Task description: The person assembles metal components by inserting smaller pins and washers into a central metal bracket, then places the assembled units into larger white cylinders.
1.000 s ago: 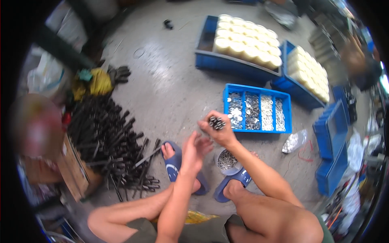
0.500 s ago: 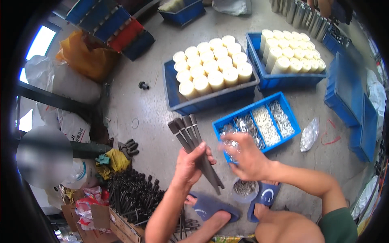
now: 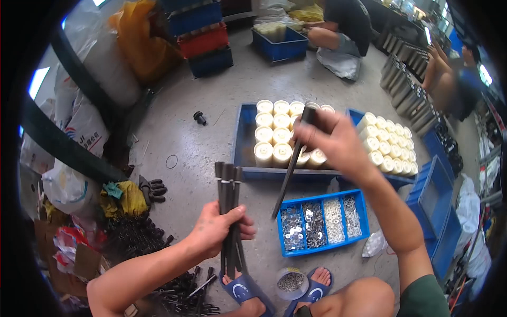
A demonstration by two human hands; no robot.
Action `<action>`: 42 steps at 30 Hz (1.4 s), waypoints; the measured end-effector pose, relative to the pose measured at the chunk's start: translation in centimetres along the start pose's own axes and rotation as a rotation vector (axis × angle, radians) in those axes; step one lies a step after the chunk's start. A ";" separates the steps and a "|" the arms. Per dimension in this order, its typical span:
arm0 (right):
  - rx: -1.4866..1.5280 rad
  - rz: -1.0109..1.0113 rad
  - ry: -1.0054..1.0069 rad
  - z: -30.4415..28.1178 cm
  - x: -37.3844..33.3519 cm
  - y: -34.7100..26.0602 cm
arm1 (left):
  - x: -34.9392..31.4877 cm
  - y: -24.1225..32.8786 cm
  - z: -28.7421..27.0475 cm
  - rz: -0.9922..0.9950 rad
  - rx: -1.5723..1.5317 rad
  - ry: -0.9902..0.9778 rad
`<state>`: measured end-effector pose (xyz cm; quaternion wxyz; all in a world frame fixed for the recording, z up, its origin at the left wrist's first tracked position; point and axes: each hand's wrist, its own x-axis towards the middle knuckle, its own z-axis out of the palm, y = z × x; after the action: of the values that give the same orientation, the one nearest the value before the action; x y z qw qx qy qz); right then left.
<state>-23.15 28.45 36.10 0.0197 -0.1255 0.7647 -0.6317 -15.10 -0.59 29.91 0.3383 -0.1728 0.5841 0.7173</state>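
The left hand closes around at least three dark rods, roughly upright; the right hand grips one rod near its top, slanting before the left of two bins. One tray has four compartments. One white sack bears lettering.

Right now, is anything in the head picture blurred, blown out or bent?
Head view, middle: right hand slightly soft, left hand and its black rods crisper; head view, left rim: a bright patch blown out nearly white; head view, right side: blue bins skewed by the fisheye; head view, corners: black.
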 end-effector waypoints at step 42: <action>-1.008 -0.363 0.374 1.8 29.2 13.6 | 0.4 -13.9 -2.6 -0.175 -0.471 0.052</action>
<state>-53.35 22.68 26.28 -0.2875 -0.1349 0.9283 -0.1933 -6.20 -1.68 18.93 0.3344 -0.3154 0.3921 0.7968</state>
